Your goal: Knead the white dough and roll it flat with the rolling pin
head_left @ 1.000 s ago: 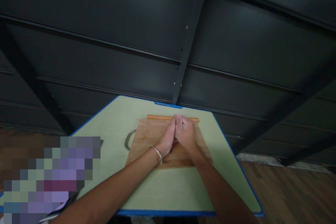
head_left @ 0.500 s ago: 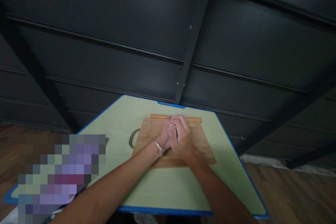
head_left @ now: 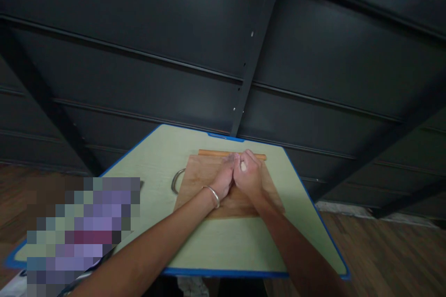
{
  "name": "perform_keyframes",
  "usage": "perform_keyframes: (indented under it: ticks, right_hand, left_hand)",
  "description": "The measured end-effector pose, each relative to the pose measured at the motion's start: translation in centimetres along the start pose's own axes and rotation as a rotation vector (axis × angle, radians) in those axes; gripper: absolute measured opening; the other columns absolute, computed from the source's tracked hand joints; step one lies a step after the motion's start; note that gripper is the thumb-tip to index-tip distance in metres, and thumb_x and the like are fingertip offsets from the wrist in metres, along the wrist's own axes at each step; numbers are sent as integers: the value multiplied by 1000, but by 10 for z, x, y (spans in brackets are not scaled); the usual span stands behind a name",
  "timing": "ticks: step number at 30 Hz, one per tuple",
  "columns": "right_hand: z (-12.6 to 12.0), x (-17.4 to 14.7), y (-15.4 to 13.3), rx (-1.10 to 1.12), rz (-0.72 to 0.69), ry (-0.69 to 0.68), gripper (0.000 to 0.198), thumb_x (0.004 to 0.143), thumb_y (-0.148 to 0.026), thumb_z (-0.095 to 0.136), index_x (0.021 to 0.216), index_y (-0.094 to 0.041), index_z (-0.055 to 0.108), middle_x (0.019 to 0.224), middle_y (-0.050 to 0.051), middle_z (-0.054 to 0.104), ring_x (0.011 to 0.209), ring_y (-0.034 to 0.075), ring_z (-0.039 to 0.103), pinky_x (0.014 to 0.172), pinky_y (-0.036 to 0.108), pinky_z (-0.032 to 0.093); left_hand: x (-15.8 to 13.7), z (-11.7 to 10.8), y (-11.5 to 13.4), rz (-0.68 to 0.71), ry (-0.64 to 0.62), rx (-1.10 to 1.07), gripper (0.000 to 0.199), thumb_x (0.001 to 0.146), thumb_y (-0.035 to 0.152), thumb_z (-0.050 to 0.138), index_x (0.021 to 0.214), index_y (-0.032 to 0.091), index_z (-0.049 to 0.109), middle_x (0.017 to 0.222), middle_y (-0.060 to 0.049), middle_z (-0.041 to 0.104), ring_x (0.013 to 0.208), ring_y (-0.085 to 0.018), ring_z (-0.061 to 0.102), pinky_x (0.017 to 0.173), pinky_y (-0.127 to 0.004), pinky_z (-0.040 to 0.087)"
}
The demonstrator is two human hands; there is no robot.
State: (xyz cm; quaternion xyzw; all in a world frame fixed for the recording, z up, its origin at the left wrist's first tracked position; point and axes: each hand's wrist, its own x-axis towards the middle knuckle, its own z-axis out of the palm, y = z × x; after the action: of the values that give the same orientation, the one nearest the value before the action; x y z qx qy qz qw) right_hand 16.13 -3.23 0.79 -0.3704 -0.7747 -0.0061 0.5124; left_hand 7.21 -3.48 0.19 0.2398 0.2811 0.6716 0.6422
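Observation:
My left hand point(head_left: 225, 177) and my right hand point(head_left: 248, 175) are side by side and touching, above the middle of a wooden board point(head_left: 200, 174). A silver bangle circles the left wrist. The right hand's fingers are curled in, and a small pale patch shows between them; whether it is dough or a whitened thumb tip I cannot tell. The left hand's fingers are closed too, pressed toward the right hand, with their tips partly hidden. Both hands look dusted with white. Behind them, along the board's far edge, lies a wooden rolling pin point(head_left: 212, 152).
The board lies on a pale green table point(head_left: 153, 158) with a blue rim. A metal handle point(head_left: 176, 182) curves out at the board's left. On the table's left a blurred-out purple patch point(head_left: 94, 222) hides what is there. Dark panels point(head_left: 156, 32) stand behind the table.
The right hand was wrapped over the left. Now it has moved slightly right, and the hands are side by side. The view has shifted a little.

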Motion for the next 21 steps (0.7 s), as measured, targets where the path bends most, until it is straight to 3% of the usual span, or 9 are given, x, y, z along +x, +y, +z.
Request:
perform_keyframes:
  ticks: [4, 7, 12, 16, 19, 21]
  right_hand:
    - [3, -10, 4, 8, -106, -201, 22, 102, -16, 50, 93, -23, 69, 96, 9, 72, 94, 24, 64, 90, 38, 53]
    - [-7, -17, 3, 32, -129, -286, 21, 101, -19, 51, 90, -23, 68, 99, 10, 73, 98, 26, 64, 94, 43, 53]
    - [-33, -16, 4, 168, 23, -319, 13, 91, -18, 56, 81, -24, 61, 89, 4, 67, 83, 22, 62, 81, 36, 52]
    - [-26, -14, 5, 187, 129, -272, 8, 82, -18, 54, 77, -24, 57, 82, 3, 66, 77, 21, 60, 74, 32, 50]
    - [-14, -13, 1, 102, 176, -248, 15, 88, -25, 56, 72, -25, 55, 73, 2, 64, 70, 20, 57, 70, 31, 48]
    - [-13, -10, -3, 69, 124, -282, 23, 95, -30, 55, 72, -24, 58, 72, 3, 65, 69, 19, 58, 71, 32, 48]
  left_hand:
    - [7, -7, 19, 33, 122, 78, 45, 90, 59, 73, 71, 20, 62, 69, 0, 63, 66, -15, 60, 72, -28, 53]
    - [9, -12, 30, 104, 204, 146, 44, 92, 58, 68, 71, 20, 62, 70, -1, 62, 67, -14, 60, 71, -27, 51]
    - [12, -14, 27, 136, 91, 237, 37, 88, 49, 70, 68, 21, 59, 69, 0, 60, 68, -14, 60, 73, -27, 50]
    - [10, -10, 20, 120, 22, 325, 30, 82, 41, 71, 63, 20, 59, 67, 0, 60, 66, -15, 57, 69, -27, 48]
    - [8, -7, 20, 132, 15, 378, 29, 82, 36, 67, 59, 21, 58, 63, 1, 58, 62, -15, 54, 65, -28, 45]
    - [8, -6, 22, 156, 21, 400, 29, 82, 33, 66, 58, 21, 57, 62, 0, 57, 62, -15, 53, 64, -28, 44]
